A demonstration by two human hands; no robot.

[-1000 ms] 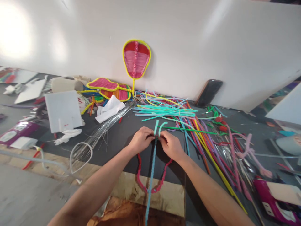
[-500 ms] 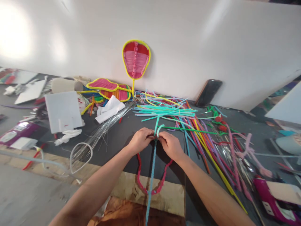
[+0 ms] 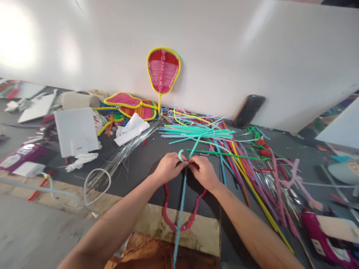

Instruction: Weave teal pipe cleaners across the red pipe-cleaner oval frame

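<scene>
My left hand [image 3: 171, 167] and my right hand [image 3: 202, 171] meet over the dark table, fingertips pinched on turquoise pipe cleaners [image 3: 194, 147]. One free end curls up beside my left fingers, while a straighter end leans to the upper right. Below my fingers a twisted blue pipe-cleaner stem [image 3: 181, 205] runs down toward me. A red fuzzy pipe-cleaner loop [image 3: 167, 213] curves beneath my hands and crosses the stem at its bottom; its upper part is hidden by my hands. Just beyond lies a pile of turquoise pipe cleaners [image 3: 196, 131].
A yellow-rimmed pink fan shape [image 3: 163, 71] stands against the white board [image 3: 210, 45]. Loose wires [image 3: 120, 153] and white paper [image 3: 131, 129] lie left. Coloured pipe cleaners [image 3: 246, 168], a phone [image 3: 249, 111] and a purple glue-gun-like device [image 3: 322, 239] are on the right.
The two turquoise ends have swapped sides: the curled end moved left to my left hand, and the straighter end now leans right. My hands stay in nearly the same place.
</scene>
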